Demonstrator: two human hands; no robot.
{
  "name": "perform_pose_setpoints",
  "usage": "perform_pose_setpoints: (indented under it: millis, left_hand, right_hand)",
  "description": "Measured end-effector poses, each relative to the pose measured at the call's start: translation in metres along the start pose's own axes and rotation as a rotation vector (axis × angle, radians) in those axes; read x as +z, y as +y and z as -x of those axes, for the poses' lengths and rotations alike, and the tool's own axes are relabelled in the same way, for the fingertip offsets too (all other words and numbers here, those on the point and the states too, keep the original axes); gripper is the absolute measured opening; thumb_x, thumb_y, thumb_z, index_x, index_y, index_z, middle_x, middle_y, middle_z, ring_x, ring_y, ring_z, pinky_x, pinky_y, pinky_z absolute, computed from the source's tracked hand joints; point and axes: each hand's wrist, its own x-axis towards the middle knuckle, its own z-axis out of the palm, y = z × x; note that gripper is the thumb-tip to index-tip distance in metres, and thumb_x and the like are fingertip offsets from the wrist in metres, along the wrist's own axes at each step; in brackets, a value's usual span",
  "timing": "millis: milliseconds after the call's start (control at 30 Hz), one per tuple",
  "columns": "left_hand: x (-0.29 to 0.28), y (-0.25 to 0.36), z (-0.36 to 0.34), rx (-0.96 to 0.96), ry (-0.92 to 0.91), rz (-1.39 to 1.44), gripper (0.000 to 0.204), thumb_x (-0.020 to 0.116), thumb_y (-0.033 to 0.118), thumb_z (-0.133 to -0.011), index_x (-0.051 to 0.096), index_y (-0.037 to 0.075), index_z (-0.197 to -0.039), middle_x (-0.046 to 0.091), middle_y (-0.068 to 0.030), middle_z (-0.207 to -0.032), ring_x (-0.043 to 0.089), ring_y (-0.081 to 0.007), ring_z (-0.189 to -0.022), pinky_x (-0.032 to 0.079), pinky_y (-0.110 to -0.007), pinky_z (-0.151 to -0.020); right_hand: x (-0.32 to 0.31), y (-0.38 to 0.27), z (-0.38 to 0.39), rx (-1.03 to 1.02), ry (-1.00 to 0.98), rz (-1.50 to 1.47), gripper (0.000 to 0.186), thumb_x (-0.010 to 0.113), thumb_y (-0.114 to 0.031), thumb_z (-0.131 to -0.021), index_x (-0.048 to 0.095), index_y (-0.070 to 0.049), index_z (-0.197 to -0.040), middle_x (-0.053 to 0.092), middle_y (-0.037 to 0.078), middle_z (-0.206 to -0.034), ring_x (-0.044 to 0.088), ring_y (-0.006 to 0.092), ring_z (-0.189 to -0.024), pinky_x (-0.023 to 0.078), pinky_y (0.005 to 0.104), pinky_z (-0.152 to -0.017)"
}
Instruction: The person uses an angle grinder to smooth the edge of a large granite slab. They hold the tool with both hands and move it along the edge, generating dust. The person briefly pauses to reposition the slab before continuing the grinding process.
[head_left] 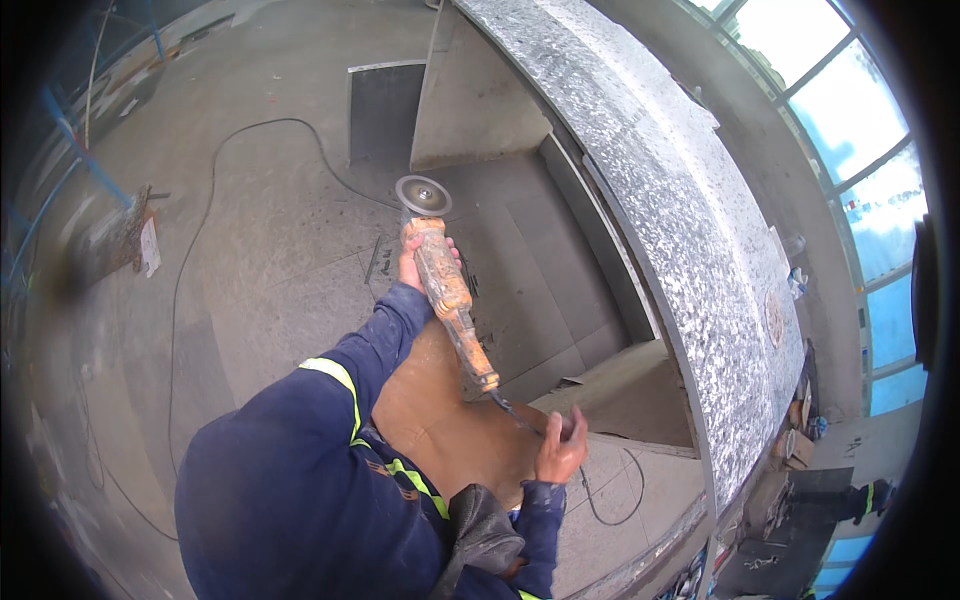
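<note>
My left hand [408, 268] is wrapped around the body of an angle grinder [440, 275], a dusty orange tool. Its round cutting disc [424, 196] points away from me. From the tail of the tool a dark power cord [513, 412] runs toward my right hand [562, 448]. That hand is raised at the lower middle with its fingers half curled and their tips apart. The cord passes at or behind it, and I cannot tell whether they touch. Below the grinder lies a brown surface [440, 400].
A long speckled grey stone slab [680, 200] stands along the right. Beside it are grey upright panels [480, 100] and a dark tiled recess [545, 240]. A cable [211, 190] loops over the floor at left. Blue metal bars [95, 170] stand far left. Another person's sleeve [878, 497] shows at right.
</note>
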Motion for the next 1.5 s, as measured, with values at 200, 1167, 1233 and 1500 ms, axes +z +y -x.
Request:
perform_pose_setpoints:
  millis: [200, 1167, 1233, 1500]
  left_hand:
    - [0.000, 0.015, 0.001, 0.068, -0.025, -0.122, 0.059, 0.062, 0.048, -0.084, 0.053, 0.002, -0.120, 0.063, -0.0120, -0.103, 0.064, -0.0284, -0.089, 0.056, -0.044, -0.081]
    - [-0.055, 0.038, -0.024, 0.101, 0.037, -0.442, 0.054, 0.056, 0.060, -0.090, 0.059, 0.013, -0.117, 0.066, -0.0104, -0.094, 0.064, -0.0291, -0.081, 0.056, -0.044, -0.068]
    - [-0.076, 0.050, -0.031, 0.061, 0.030, -0.498, 0.060, 0.054, 0.061, -0.090, 0.056, 0.016, -0.130, 0.066, -0.0110, -0.101, 0.065, -0.0276, -0.082, 0.057, -0.045, -0.070]
    - [-0.044, 0.022, -0.018, -0.019, -0.100, -0.399, 0.065, 0.064, 0.051, -0.088, 0.049, 0.012, -0.138, 0.060, -0.0125, -0.106, 0.062, -0.0251, -0.094, 0.054, -0.038, -0.081]
  right_hand:
    - [0.017, 0.058, 0.071, 0.069, 0.287, -0.137, 0.031, 0.062, -0.021, -0.095, 0.066, 0.006, -0.109, 0.069, 0.022, -0.091, 0.065, 0.0344, -0.079, 0.051, 0.0409, -0.074]
    - [-0.015, 0.145, 0.101, 0.443, 0.489, -0.256, 0.020, 0.063, -0.019, -0.094, 0.066, 0.001, -0.094, 0.062, 0.009, -0.068, 0.055, 0.0158, -0.059, 0.045, 0.0339, -0.055]
    - [-0.009, 0.197, 0.139, 0.637, 0.534, -0.157, 0.027, 0.064, -0.027, -0.094, 0.065, 0.000, -0.090, 0.061, 0.009, -0.068, 0.057, 0.0158, -0.060, 0.047, 0.0344, -0.058]
    - [0.045, 0.286, 0.356, 0.754, -0.695, -0.003, 0.050, 0.059, -0.048, -0.090, 0.072, -0.001, -0.103, 0.072, 0.023, -0.099, 0.068, 0.0401, -0.100, 0.053, 0.0469, -0.084]
